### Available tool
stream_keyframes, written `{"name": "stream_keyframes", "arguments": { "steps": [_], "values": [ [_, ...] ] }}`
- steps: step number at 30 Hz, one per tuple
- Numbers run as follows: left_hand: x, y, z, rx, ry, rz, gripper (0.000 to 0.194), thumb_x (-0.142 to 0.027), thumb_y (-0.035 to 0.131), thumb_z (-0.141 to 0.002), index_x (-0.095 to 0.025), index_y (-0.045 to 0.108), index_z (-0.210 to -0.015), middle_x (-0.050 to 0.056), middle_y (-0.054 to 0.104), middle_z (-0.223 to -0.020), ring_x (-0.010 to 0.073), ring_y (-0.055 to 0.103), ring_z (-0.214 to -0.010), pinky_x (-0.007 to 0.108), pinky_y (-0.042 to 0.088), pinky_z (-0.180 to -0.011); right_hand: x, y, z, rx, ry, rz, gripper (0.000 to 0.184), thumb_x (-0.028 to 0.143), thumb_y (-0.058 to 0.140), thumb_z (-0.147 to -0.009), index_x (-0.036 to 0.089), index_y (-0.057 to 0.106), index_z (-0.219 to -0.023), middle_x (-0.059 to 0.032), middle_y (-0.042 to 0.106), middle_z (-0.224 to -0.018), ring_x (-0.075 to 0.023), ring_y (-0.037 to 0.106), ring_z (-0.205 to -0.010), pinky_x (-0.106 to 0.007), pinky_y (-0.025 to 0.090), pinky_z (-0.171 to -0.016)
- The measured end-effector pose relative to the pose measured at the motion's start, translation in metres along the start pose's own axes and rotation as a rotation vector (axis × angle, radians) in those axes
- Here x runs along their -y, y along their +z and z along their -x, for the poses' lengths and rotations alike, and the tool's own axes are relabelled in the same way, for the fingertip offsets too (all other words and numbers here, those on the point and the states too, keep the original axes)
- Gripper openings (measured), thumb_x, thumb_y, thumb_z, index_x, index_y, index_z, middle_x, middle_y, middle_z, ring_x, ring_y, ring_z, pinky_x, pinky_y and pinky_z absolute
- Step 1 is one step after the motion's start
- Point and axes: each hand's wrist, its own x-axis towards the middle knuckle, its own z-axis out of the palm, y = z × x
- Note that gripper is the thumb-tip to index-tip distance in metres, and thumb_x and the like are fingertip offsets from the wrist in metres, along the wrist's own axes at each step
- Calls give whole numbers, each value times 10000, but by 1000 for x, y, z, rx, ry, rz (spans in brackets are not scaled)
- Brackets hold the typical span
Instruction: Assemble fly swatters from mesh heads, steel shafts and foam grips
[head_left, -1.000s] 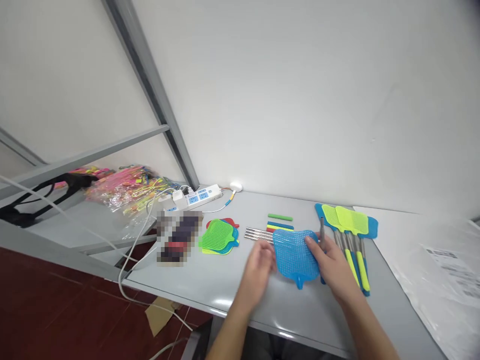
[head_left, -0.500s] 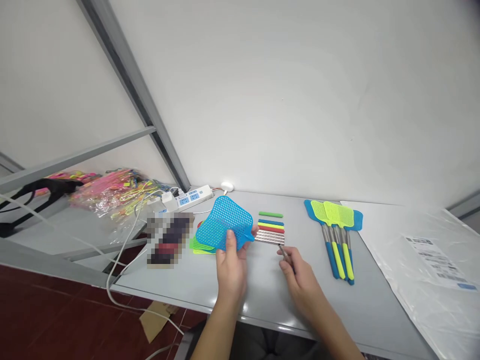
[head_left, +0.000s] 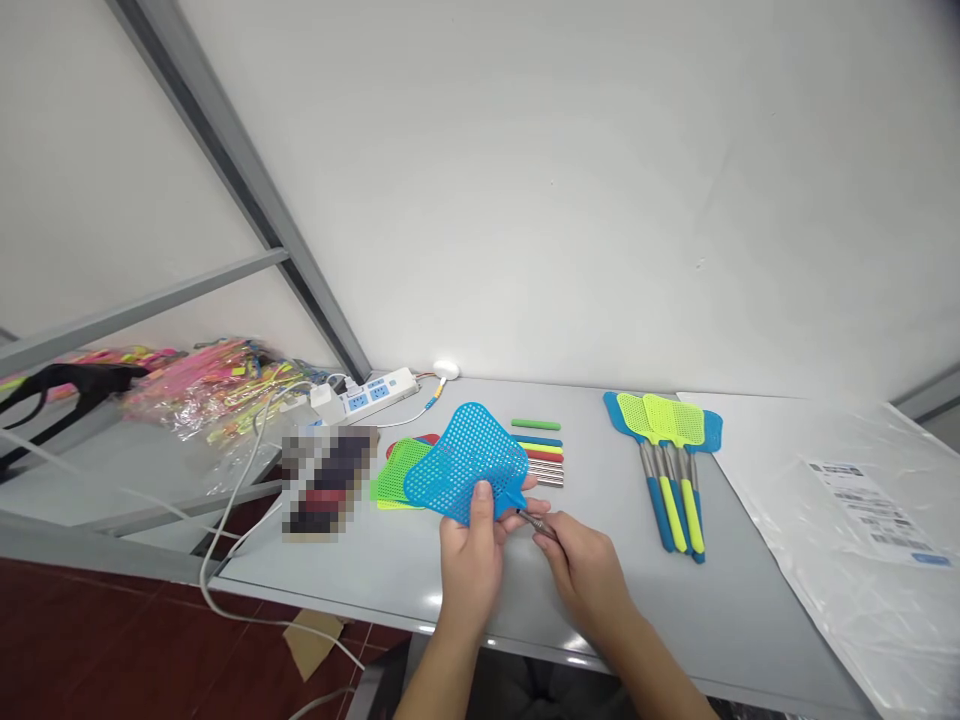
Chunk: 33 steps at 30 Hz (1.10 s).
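My left hand (head_left: 474,560) grips a blue fly swatter head (head_left: 469,460), thumb on its mesh, with the narrow neck pointing right. In my right hand (head_left: 585,565) is a metal rod (head_left: 538,524), its tip right at the swatter head's neck; whether it has entered the socket I cannot tell. Behind them lie a green handle grip (head_left: 535,425), blue, yellow and red grips (head_left: 541,449) and several metal rods (head_left: 553,474) in a row. More swatter heads, the top one green (head_left: 401,470), are stacked partly under the blue one.
Several whole fly swatters (head_left: 675,470) lie fanned at the right, beside a white plastic mailer bag (head_left: 810,500). A power strip (head_left: 379,393) with cables and a blurred-out object (head_left: 330,485) are at the left. Bagged colourful items (head_left: 217,385) rest beyond the metal frame.
My hands have come together. The metal rod's tip has moved left to the swatter head's neck, and the blue head has shifted slightly right, uncovering more of the green one.
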Motion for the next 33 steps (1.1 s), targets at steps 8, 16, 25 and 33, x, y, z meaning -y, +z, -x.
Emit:
{"name": "stream_keyframes", "arguments": {
  "steps": [8,16,25,33],
  "values": [
    [-2,-5,1,10,50,-106,438,-495,595,-871,-107,660,-1065,140,738,-968,252,732,-805,335,602,-700,-4,1,2,-81,1,-58,237,295,398,-983,202,608,-925,-3,631,-740,-138,568,-639,-237,359,-593],
    [-3,-5,4,40,66,-176,436,-501,581,-880,-111,695,-1038,131,741,-954,249,730,-809,330,602,-699,-5,2,4,-69,-2,-50,238,295,402,-985,201,617,-945,-9,647,-764,-143,586,-665,-242,370,-610],
    [-7,-2,3,92,71,-283,366,-440,618,-872,-121,714,-1024,122,743,-960,240,725,-812,338,591,-747,-8,4,2,-59,30,-38,237,302,402,-986,198,613,-961,-19,668,-770,-155,612,-678,-242,393,-623],
    [-4,-7,-2,69,67,-224,318,-413,630,-869,-128,716,-981,110,741,-950,226,720,-806,324,585,-731,-4,2,5,-123,119,-14,215,407,495,-950,211,576,-984,2,679,-781,-141,606,-629,-241,388,-597]
  ]
}}
